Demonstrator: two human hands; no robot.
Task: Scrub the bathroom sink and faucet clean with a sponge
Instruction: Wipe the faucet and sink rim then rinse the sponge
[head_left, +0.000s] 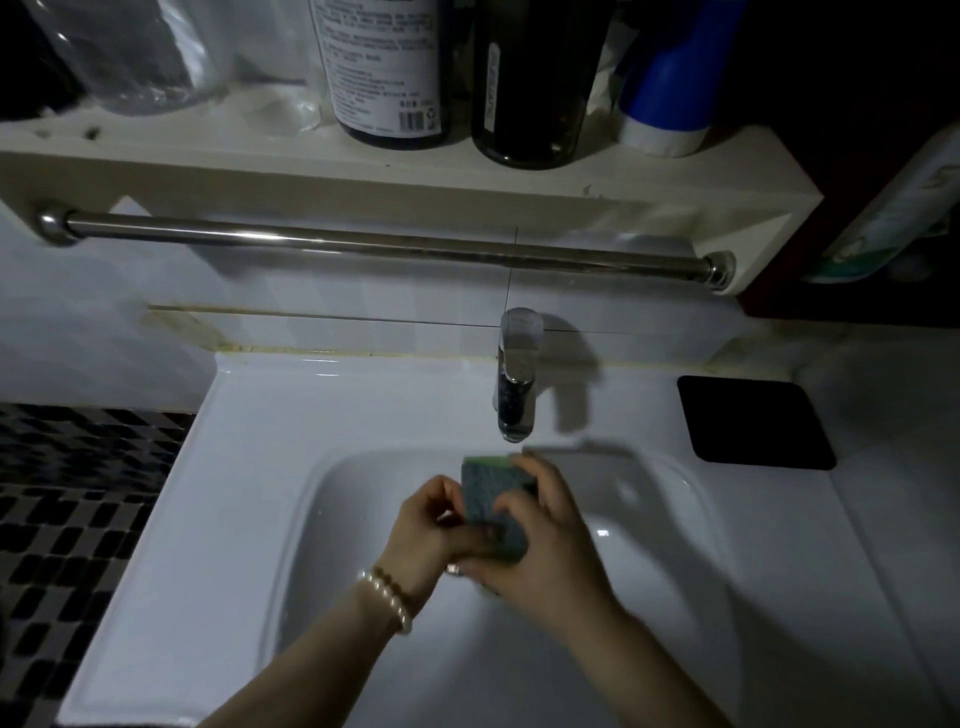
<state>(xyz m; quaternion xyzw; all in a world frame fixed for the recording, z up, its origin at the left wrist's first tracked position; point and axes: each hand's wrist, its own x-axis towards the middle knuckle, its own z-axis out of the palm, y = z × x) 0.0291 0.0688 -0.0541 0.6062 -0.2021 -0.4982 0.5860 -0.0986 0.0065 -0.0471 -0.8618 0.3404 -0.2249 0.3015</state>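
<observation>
A white sink fills the lower half of the view, its basin under my hands. The chrome faucet stands at the back edge, spout pointing toward me, no water visible. Over the basin, just below the spout, a green sponge with a grey scouring face is held between both hands. My right hand grips it from the right with fingers curled over its face. My left hand, with a bead bracelet on the wrist, holds its left edge with curled fingers.
A black square mat lies on the counter right of the faucet. A steel towel bar runs under a shelf holding dark bottles and a blue-and-white container. Dark mosaic tiling lies to the left.
</observation>
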